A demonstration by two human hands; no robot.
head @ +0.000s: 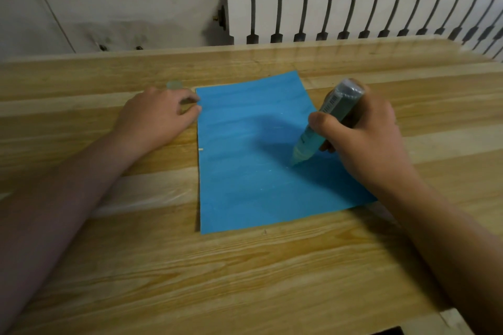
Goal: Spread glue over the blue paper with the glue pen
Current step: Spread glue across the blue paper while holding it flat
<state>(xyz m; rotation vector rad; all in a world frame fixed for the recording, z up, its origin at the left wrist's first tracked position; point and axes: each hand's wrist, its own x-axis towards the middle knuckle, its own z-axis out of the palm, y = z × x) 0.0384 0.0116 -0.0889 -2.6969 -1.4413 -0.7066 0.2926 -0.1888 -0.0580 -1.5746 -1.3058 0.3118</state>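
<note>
A blue paper (pixel 245 171) lies flat on the wooden table (pixel 245 280), with faint streaks and small white specks across it. My right hand (pixel 364 133) grips a translucent glue pen (pixel 324 122), tilted, its tip touching the paper right of the sheet's middle. My left hand (pixel 158 117) rests on the table at the paper's upper left edge, fingertips curled and touching that edge. Whether they pinch something small I cannot tell.
A small clear cap-like object (pixel 174 85) sits on the table just behind my left hand. A white radiator (pixel 353 16) runs along the wall beyond the table's far edge. The table's right corner lies at the lower right.
</note>
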